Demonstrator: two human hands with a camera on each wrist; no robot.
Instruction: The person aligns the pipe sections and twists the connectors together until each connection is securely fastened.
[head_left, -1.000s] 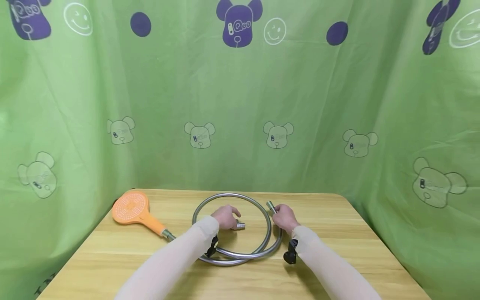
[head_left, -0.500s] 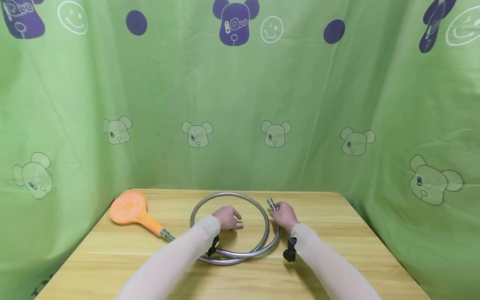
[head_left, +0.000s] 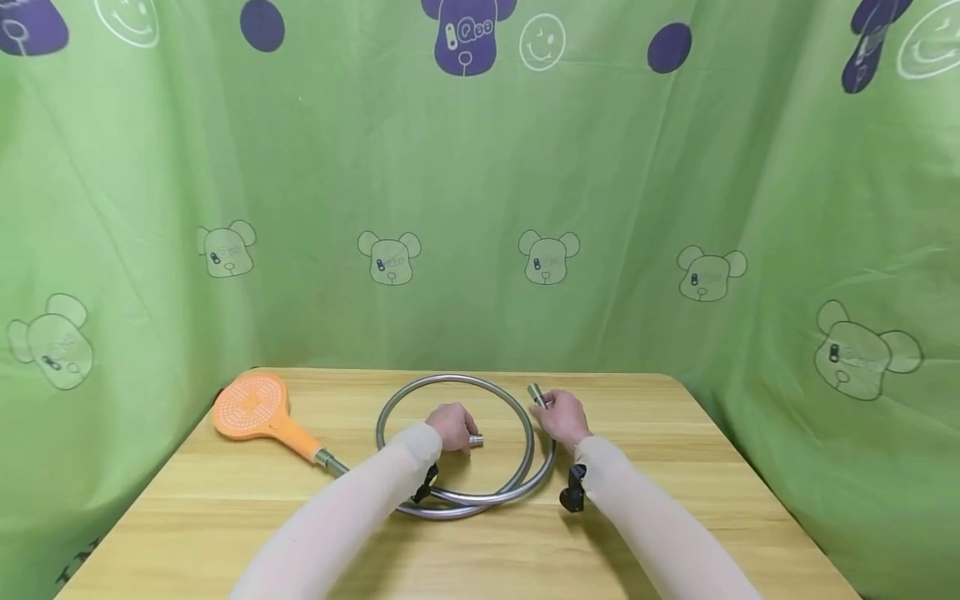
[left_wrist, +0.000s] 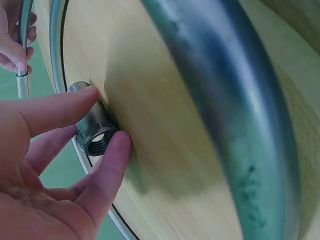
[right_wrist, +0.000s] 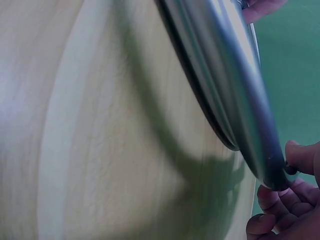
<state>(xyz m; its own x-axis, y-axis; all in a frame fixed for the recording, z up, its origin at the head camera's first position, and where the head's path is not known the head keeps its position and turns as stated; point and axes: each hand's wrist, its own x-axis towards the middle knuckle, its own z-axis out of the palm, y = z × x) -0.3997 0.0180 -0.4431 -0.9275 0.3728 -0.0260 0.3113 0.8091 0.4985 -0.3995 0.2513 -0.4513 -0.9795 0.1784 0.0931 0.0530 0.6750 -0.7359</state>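
I see the left hand (head_left: 450,427) pinch a short metal tube (left_wrist: 92,120) in its fingers, inside the ring of the hose (head_left: 450,378). I cannot tell if it touches the table (head_left: 705,475). The tube is gray, shiny and round, with screw lines inside its open end. The right hand (head_left: 562,418) grips the silver, smooth hose near its tip. An orange shower head (head_left: 251,406), round and dotted, lies on the left of the wood table.

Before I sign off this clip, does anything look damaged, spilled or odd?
Nothing clearly stands out: the orange showerhead is joined to the coiled metal shower hose, no spill shows. Dark flecks on the hose in the left wrist view may just be reflections.
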